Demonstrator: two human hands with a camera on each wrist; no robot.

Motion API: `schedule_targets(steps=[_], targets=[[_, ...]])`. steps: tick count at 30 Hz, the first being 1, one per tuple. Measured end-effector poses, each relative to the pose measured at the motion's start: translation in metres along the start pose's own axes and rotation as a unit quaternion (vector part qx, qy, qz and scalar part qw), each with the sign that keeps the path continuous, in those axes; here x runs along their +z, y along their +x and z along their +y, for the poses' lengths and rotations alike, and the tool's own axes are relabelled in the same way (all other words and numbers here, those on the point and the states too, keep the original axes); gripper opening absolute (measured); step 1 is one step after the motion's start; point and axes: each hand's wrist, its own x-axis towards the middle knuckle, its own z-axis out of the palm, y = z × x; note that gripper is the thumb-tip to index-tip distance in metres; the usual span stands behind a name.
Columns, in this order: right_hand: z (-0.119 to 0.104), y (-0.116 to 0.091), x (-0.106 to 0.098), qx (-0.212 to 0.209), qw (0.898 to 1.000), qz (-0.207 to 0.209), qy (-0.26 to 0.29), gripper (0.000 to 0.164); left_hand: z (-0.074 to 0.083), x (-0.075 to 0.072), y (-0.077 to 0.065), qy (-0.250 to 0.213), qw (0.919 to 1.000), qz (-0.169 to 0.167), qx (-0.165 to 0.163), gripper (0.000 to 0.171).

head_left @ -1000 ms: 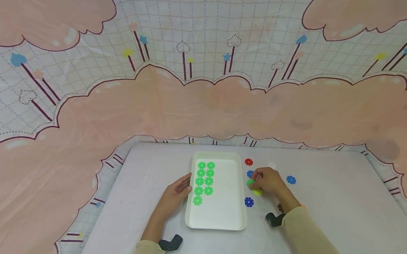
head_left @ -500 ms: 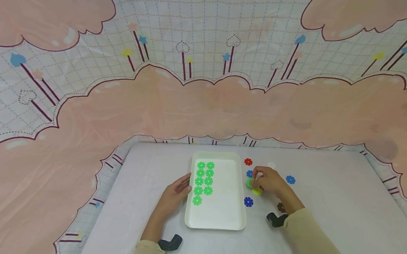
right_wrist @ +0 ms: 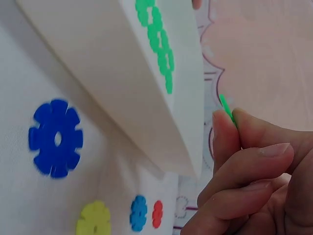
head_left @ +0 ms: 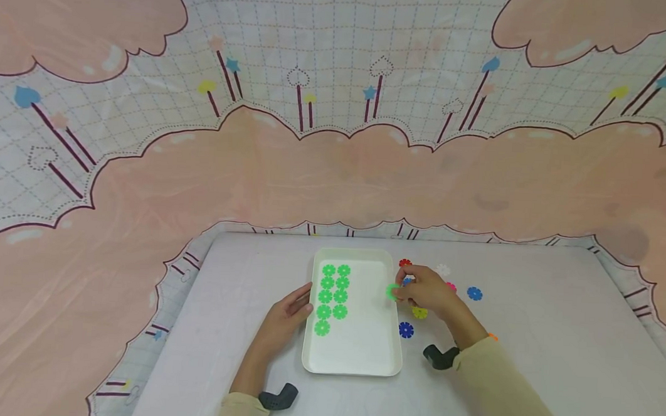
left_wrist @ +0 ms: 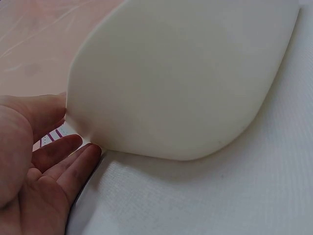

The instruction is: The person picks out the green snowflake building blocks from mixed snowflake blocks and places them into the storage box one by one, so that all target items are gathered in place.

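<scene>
My right hand [head_left: 427, 291] pinches a green snowflake disc [head_left: 392, 291] between thumb and index finger, at the right rim of the white tray [head_left: 353, 360]. The right wrist view shows this green disc [right_wrist: 227, 108] edge-on, raised clear of the table, with the other fingers curled. My left hand [head_left: 284, 315] holds the tray's left edge. Seen from the left wrist, its thumb touches the tray's rim and the fingertips press lower on the wall. Several green discs [head_left: 325, 295] lie inside the tray in two columns on the left, the left column one longer.
Right of the tray lie a dark blue disc [head_left: 406, 330], a yellow disc [head_left: 420, 313], a red disc [head_left: 405, 263], a white disc [head_left: 443, 270], a pink disc [head_left: 450, 287] and a blue disc [head_left: 475, 294]. An orange piece [head_left: 492, 336] shows beside the right wrist.
My right hand has lifted the green disc from beside the yellow one and carried it left and slightly away to the tray's right rim. The left hand and tray stay put.
</scene>
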Motion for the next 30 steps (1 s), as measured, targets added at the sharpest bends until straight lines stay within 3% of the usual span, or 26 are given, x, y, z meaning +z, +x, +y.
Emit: schedule_targets(steps=[13, 30], targets=[[-0.031, 0.004, 0.031, -0.017, 0.999, -0.025, -0.045, 0.016, 0.002, 0.0, 0.0, 0.002, 1.0, 0.0, -0.001, 0.053], [-0.046, 0.013, 0.066, -0.01, 0.996, -0.057, -0.064, 0.021, -0.001, -0.001, 0.002, -0.009, 0.9999, -0.007, 0.0, 0.053]])
